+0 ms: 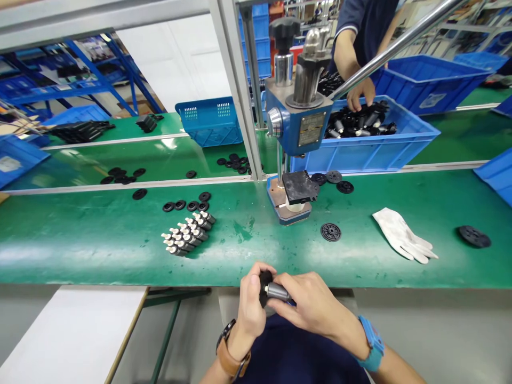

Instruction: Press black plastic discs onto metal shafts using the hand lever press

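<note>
Close to my body, below the table edge, my left hand [252,304] pinches a black round disc [264,285]. My right hand [312,306] grips a small grey metal cylinder [277,292] whose end meets the disc. Both hands are closed on these parts. On the green table [100,234] ahead lies a neat stack of similar cylinders [188,233]. A blue hand press [298,122] stands straight ahead, with a long steel lever [400,42] rising to the right. A loose black disc [330,232] lies just right of the press base.
Several black discs [188,204] lie scattered left of the press. A white glove [404,234] and another disc [474,236] lie at right. Another person's hand [360,96] reaches into a blue bin [376,149] of black parts. A smaller blue basket [210,121] sits behind.
</note>
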The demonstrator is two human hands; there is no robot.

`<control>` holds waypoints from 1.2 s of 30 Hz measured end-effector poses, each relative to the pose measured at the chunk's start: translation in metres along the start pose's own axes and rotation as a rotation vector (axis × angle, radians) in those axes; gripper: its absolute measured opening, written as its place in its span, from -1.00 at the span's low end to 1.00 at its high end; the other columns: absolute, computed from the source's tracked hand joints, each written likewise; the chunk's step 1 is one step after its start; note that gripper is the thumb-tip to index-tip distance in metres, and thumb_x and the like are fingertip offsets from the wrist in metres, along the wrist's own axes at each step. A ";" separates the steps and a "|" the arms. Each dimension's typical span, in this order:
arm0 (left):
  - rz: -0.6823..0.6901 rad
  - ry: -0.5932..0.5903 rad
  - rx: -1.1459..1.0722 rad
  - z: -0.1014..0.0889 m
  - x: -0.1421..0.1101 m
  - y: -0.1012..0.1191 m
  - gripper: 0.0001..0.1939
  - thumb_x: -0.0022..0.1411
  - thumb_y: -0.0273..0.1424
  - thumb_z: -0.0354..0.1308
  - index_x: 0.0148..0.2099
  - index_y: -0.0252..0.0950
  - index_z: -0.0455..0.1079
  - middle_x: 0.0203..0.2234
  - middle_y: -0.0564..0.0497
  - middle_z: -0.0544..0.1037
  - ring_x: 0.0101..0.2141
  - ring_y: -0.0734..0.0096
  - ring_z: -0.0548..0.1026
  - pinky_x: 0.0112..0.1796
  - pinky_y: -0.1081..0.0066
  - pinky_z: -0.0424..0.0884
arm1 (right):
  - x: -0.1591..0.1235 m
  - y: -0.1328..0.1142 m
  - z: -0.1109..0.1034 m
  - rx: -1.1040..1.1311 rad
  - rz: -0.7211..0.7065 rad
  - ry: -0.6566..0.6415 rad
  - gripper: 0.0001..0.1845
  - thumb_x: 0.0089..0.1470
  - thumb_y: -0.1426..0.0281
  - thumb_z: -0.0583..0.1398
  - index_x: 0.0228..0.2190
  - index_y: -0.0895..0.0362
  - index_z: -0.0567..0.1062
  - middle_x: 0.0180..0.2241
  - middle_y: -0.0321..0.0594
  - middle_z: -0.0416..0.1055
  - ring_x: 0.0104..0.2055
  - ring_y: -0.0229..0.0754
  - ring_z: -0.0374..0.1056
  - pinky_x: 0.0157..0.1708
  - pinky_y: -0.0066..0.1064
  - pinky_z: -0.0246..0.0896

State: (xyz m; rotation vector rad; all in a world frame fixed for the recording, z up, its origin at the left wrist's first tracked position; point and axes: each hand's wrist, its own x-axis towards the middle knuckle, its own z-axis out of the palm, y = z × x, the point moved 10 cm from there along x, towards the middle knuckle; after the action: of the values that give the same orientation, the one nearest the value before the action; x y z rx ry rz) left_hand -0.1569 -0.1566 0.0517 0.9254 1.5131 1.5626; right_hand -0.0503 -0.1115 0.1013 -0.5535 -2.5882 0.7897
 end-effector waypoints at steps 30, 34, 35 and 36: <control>-0.505 0.128 -0.383 0.014 0.018 -0.069 -0.47 0.18 0.07 0.13 -0.41 -0.34 0.54 -0.58 0.00 0.54 -0.55 0.36 0.43 -0.50 0.41 0.34 | -0.001 0.039 0.000 -0.034 0.262 -0.142 -0.80 0.33 0.25 0.24 -0.09 0.07 0.47 -0.37 -0.29 0.65 -0.39 -0.08 0.59 -0.46 -0.38 -0.02; -0.461 0.130 -0.379 0.017 0.018 -0.065 -0.49 0.18 0.05 0.17 -0.41 -0.34 0.55 -0.50 -0.03 0.60 -0.42 0.31 0.50 -0.31 0.38 0.43 | 0.000 0.038 0.002 -0.013 0.242 -0.137 -0.79 0.33 0.26 0.23 -0.08 0.09 0.45 -0.41 -0.29 0.63 -0.41 -0.10 0.57 -0.45 -0.39 -0.04; -0.432 0.127 -0.347 0.017 0.018 -0.065 -0.49 0.20 0.05 0.16 -0.41 -0.34 0.55 -0.49 -0.03 0.60 -0.40 0.30 0.50 -0.28 0.37 0.44 | 0.001 0.037 0.003 -0.028 0.234 -0.142 -0.79 0.32 0.25 0.23 -0.09 0.09 0.45 -0.40 -0.28 0.63 -0.40 -0.09 0.57 -0.45 -0.38 -0.05; -0.401 0.126 -0.300 0.015 0.019 -0.064 -0.48 0.23 0.04 0.13 -0.40 -0.33 0.56 -0.48 -0.04 0.61 -0.38 0.28 0.51 -0.25 0.35 0.43 | 0.001 0.036 0.005 -0.051 0.228 -0.145 -0.79 0.32 0.25 0.24 -0.10 0.10 0.45 -0.39 -0.26 0.64 -0.39 -0.08 0.58 -0.46 -0.38 -0.08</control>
State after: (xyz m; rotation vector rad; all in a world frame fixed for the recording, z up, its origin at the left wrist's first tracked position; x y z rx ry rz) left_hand -0.1496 -0.1321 -0.0114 0.3343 1.3941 1.5128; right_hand -0.0442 -0.0854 0.0766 -0.8470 -2.7163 0.8673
